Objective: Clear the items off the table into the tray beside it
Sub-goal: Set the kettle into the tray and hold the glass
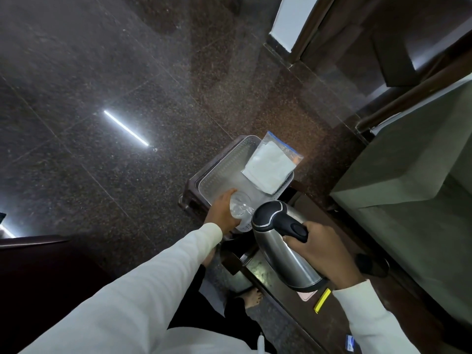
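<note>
A: What's in the tray (pixel 217 172) right now?

B: It's a pale perforated tray sitting on a dark stand over the stone floor (pixel 102 98). A clear zip bag (pixel 272 163) with something white folded inside lies across its far right corner, hanging partly over the rim. At the near end there's 1 clear glass (pixel 241 204), inside the tray walls; whether its base touches the tray floor I can't tell.

A: And the hands?

B: The left hand (pixel 222 212) reaches forward from a white sleeve, fingers wrapped around the glass from its left side. The right hand (pixel 320 251) is closed on the black handle of a steel kettle (pixel 283 244), which is tilted, lid end toward the tray.

A: Where is the kettle?

B: Above the near end of the dark table (pixel 378 297), just short of the tray. A yellow strip (pixel 322 300) lies on the table below it.
</note>
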